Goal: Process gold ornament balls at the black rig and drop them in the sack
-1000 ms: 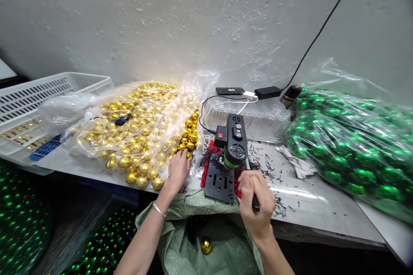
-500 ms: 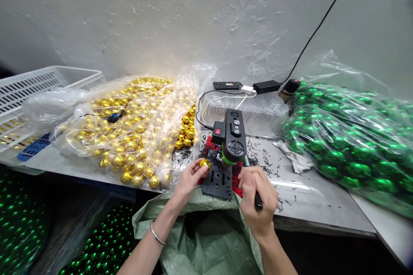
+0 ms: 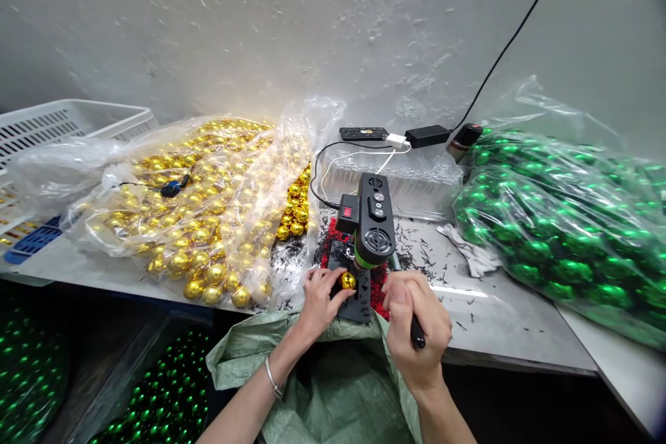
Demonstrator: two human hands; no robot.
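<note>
Between thumb and fingers, my left hand (image 3: 322, 302) holds a shiny gold ball (image 3: 347, 281), like a Christmas bauble. The ball is over the slotted black base plate (image 3: 354, 309), just left of and below the head of a black bench machine (image 3: 375, 218). That machine has round vents, buttons and a red switch (image 3: 347, 211) on its side. My right hand (image 3: 419, 326) is closed around a lever handle with a black end (image 3: 417, 333), to the right of the machine. An open green woven sack (image 3: 343, 388) hangs below the plate at the table edge.
A clear bag of gold balls (image 3: 208, 208) lies on the left, beside a white basket (image 3: 104, 111). On the right rests a bag of green balls (image 3: 551, 222), near a white cloth (image 3: 473, 253). Behind the machine sits a clear plastic box (image 3: 431, 180) with cables above it. Black scraps litter the table (image 3: 489, 319).
My left hand has moved right with the gold ball, bringing it over the base plate near the machine head. My right hand stays on the lever. The view has shifted slightly.
</note>
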